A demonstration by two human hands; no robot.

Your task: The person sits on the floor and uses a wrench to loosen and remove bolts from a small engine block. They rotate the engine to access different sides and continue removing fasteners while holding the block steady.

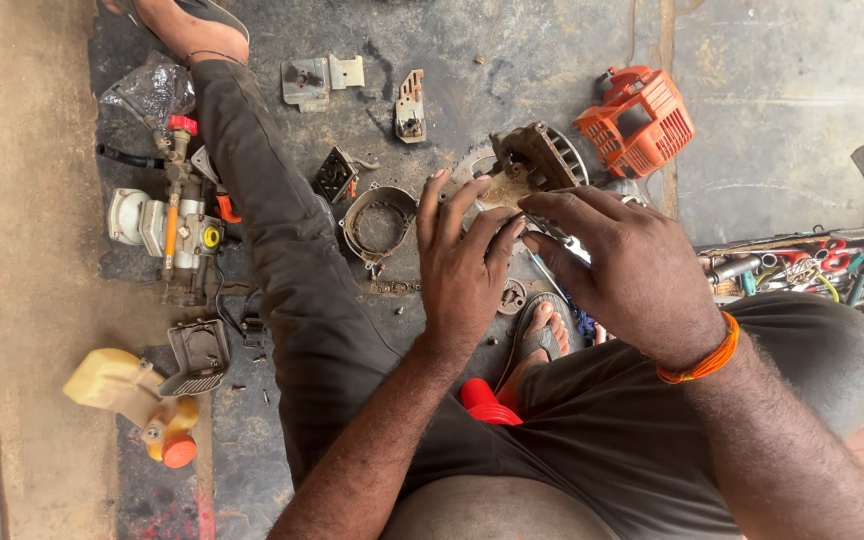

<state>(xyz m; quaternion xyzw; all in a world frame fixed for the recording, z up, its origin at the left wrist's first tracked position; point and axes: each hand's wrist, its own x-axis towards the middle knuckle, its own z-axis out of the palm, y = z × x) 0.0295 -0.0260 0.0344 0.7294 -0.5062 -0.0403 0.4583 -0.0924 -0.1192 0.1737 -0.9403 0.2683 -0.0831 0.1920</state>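
Observation:
I sit on a stained concrete floor among parts of a small engine. My left hand is spread flat with fingers apart over a dirty metal engine block. My right hand, with an orange band at the wrist, reaches across from the right. Its fingers pinch a thin metal tool that touches the left fingertips. What lies under the palms is hidden.
An orange plastic engine cover lies at the back right. A round metal ring, a carburettor assembly, a yellow fuel tank, metal brackets and a box of tools surround my outstretched leg.

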